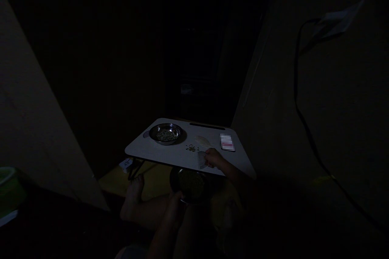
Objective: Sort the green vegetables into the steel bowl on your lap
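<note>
My right hand (pixel 213 158) rests on the white folding lap table (pixel 146 149) and grips a clear plastic scraper (pixel 202 160) upright near the table's front edge. A small scatter of green bits (pixel 191 148) lies left of the scraper, and a pale flat heap (pixel 202 142) lies just behind it. A steel bowl (pixel 165 133) holding green seeds stands at the back left. Below the front edge, my left hand (pixel 174 206) holds the rim of a dark bowl (pixel 191 185) filled with green food. A blurred packet (pixel 227 142) lies at the right.
My bare foot (pixel 134 191) and leg stretch out under the table, near its thin dark legs (pixel 135 168). A yellow mat (pixel 152 180) covers the floor. Pale walls close in on both sides, with a black cable (pixel 299 68) on the right. The room is dim.
</note>
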Tool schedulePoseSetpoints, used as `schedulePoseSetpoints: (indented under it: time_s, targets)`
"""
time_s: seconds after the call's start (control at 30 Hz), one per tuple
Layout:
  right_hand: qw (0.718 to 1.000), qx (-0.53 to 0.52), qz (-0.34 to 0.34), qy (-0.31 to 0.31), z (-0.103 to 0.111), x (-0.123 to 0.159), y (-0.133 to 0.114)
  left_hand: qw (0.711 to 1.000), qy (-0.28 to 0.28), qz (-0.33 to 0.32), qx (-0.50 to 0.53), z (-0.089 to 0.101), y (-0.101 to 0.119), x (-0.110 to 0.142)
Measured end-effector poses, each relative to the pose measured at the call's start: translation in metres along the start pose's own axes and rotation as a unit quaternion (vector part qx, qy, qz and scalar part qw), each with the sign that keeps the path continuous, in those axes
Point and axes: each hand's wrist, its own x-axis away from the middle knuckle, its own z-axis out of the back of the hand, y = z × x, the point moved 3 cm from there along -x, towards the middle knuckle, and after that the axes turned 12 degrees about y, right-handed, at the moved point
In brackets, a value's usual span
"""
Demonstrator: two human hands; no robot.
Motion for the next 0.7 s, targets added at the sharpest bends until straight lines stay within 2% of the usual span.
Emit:
schedulePoseSetpoints:
  time_s: [0.17, 0.37, 0.5, 0.57, 0.7]
  targets:
    - [0.999, 0.01, 0.03, -0.011, 0.009, -0.006, -0.001, 0.999, 0.008, 0.028, 0.023, 0.003, 0.004, -0.001]
    - [0.998, 0.026, 0.053, 0.0, 0.015, -0.008, -0.006, 0.992, 0.004, 0.083, 0.09, 0.01, 0.022, 0.0]
    - [0.997, 0.02, 0.069, 0.041, 0.024, -0.012, -0.011, 0.985, -0.006, 0.122, 0.124, 0.016, 0.038, 0.003]
    - [0.992, 0.023, 0.104, 0.067, 0.033, -0.012, -0.015, 0.98, -0.017, 0.145, 0.136, 0.019, 0.046, 0.005]
    - [0.963, 0.104, 0.238, 0.074, 0.049, -0.007, -0.023, 0.973, -0.035, 0.177, 0.146, 0.024, 0.059, 0.009]
